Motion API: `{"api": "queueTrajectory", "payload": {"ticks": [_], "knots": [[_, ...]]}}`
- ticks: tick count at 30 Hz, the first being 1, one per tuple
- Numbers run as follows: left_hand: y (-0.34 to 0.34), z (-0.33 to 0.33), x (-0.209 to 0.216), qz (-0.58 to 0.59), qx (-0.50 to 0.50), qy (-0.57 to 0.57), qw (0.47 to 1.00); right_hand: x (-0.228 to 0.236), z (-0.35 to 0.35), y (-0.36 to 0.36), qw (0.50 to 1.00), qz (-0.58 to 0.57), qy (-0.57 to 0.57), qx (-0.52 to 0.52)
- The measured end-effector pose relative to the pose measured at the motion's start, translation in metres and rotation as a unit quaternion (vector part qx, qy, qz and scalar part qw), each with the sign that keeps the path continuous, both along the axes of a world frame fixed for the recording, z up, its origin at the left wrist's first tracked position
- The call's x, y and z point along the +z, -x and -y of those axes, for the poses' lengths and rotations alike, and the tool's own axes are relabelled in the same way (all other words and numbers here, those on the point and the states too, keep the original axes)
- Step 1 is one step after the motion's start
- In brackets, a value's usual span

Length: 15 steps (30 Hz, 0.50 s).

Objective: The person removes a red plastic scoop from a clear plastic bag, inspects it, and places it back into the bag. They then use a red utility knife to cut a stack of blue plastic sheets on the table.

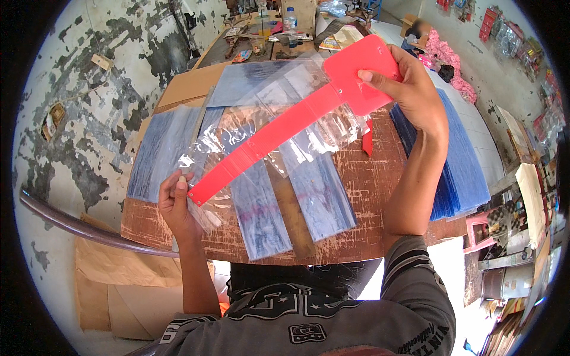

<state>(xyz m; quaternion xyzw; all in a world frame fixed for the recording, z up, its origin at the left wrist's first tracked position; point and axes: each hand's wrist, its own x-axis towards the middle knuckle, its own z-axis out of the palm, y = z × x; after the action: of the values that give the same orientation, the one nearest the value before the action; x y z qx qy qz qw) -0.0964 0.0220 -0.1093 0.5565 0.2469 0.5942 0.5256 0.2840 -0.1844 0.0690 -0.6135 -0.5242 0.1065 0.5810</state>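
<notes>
A long red plastic strip [270,139] with a wide, round-cornered panel at one end stretches slantwise above the worktable. My left hand [178,204] pinches its narrow lower end, which has small metal-looking studs or holes. At the upper right, my right hand [418,89] is closed on the wide panel, thumb on top and fingers behind. Crinkled clear plastic film [228,136] lies under the strip; I cannot tell whether it is joined to it. Beneath are stacks of clear bluish plastic sheets [258,207]. A small red piece [367,139] rests near the panel.
The scratched brown worktable [371,196] carries another sheet stack [160,154] at left and a blue stack [457,160] at right. A wooden strip [291,216] lies between the middle stacks. A water bottle [290,26] stands at the back. A metal rail [89,225] runs along the left.
</notes>
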Motion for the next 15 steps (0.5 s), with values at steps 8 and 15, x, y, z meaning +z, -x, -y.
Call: {"api": "queueTrajectory", "payload": {"ticks": [8,15], "knots": [[-0.0047,0.0026,0.0037,-0.007,0.007,0.011,1.000,-0.0037,0.0009,-0.0049,1.000,0.015,-0.015,-0.009],[-0.0059,0.0008,0.0023,0.011,0.017,0.020,1.000,0.0000,0.0043,-0.0052,1.000,0.002,-0.011,-0.001]]}}
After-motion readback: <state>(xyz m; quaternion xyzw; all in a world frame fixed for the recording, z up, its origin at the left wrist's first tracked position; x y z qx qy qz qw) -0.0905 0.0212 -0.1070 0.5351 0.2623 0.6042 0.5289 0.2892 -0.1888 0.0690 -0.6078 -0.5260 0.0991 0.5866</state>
